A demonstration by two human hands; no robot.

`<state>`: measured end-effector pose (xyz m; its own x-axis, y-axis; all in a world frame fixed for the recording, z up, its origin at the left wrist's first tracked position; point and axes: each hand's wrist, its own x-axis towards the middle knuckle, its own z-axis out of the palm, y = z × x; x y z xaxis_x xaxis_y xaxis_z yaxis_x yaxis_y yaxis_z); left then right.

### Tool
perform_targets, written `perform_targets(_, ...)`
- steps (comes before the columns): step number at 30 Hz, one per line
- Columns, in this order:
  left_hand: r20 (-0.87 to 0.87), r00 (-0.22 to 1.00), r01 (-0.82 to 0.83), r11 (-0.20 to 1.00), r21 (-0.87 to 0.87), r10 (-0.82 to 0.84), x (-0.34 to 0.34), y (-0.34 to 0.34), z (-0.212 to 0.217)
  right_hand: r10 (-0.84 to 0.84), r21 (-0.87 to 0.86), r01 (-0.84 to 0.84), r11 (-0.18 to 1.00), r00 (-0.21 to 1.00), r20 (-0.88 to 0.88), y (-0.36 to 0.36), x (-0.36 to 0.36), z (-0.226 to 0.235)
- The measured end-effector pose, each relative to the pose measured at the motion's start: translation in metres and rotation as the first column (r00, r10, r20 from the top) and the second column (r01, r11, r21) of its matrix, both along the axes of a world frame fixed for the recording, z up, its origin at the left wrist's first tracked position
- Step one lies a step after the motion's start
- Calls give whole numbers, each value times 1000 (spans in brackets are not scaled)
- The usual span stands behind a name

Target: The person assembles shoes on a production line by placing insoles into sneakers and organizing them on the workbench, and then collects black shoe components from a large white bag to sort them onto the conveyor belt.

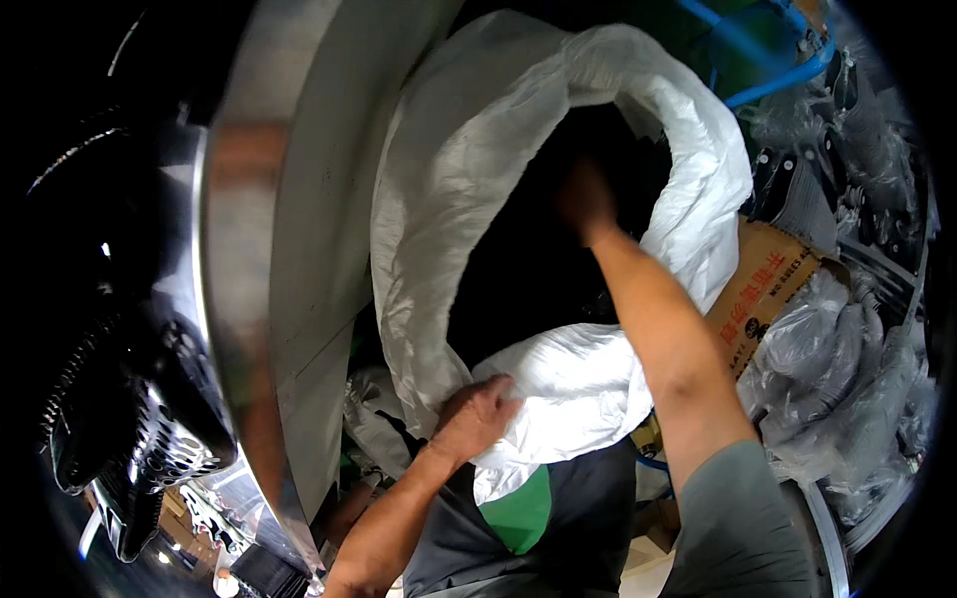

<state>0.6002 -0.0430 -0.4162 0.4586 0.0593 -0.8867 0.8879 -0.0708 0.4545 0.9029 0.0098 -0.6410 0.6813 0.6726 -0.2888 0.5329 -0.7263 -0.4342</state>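
Note:
A large white woven sack stands in front of me, its mouth wide and its rim rolled outward. My left hand is closed on the near left part of that rim. My right arm reaches over the near right side into the sack, and my right hand is down in the dark opening. Shadow and motion blur hide its fingers, so I cannot tell whether it holds anything. The sack's contents are too dark to make out.
A grey panel with a shiny metal edge rises on the left, with black perforated plastic pieces beyond it. At right are a brown cardboard box and clear plastic-wrapped items. A blue tubular frame stands at the far right.

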Motion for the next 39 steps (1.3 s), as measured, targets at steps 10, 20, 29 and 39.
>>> perform_targets(10,79,562,-802,566,-191,823,72,35,3,69,277,448,850,427,-902,-70,-43,182)
perform_targets(20,-89,316,-699,168,-695,945,30,11,180,182,157,659,736,31,-983,-143,-117,384)
perform_targets(29,65,-109,-633,-19,-774,992,-43,-7,275,167,364,327,872,500,-850,-152,-183,521)
perform_targets(39,211,-208,-648,27,-761,955,-102,16,335,215,183,553,813,7,-977,-115,-262,560)
